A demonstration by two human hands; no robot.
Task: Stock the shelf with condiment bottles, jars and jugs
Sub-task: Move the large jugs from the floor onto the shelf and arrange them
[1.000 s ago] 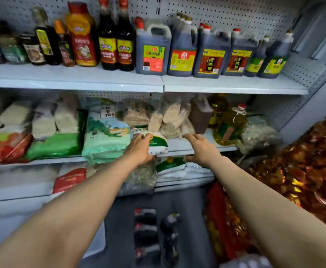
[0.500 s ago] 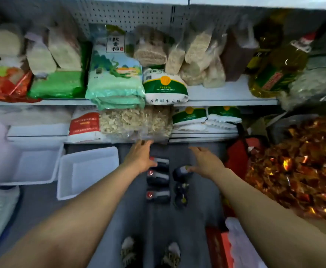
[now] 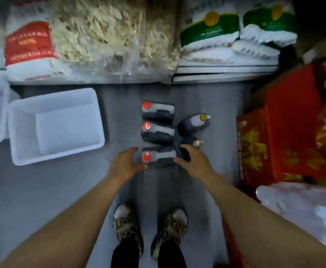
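The lowest shelf [image 3: 224, 69] visible at the top of the view is loaded only with bagged dry goods; no bottles or jugs are seen on it, and the condiment shelf itself is out of view, so the stocked quantity cannot be judged. An empty white tray [image 3: 55, 124] is set on the floor to the left. 3 red-capped jugs are lined up on the floor: the far jug [image 3: 158, 111], the middle jug [image 3: 157, 131] and the near jug [image 3: 159, 156]. Beside them, 2 smaller dark bottles are stood: the far bottle [image 3: 194, 122] and the near bottle [image 3: 189, 145]. At least 5 items are therefore judged as left to stock. The left hand [image 3: 126, 165] is held open just beside the near jug's cap end, contact uncertain. The right hand [image 3: 194, 160] is spread open at the near bottle and the jug's other end; nothing is gripped yet.
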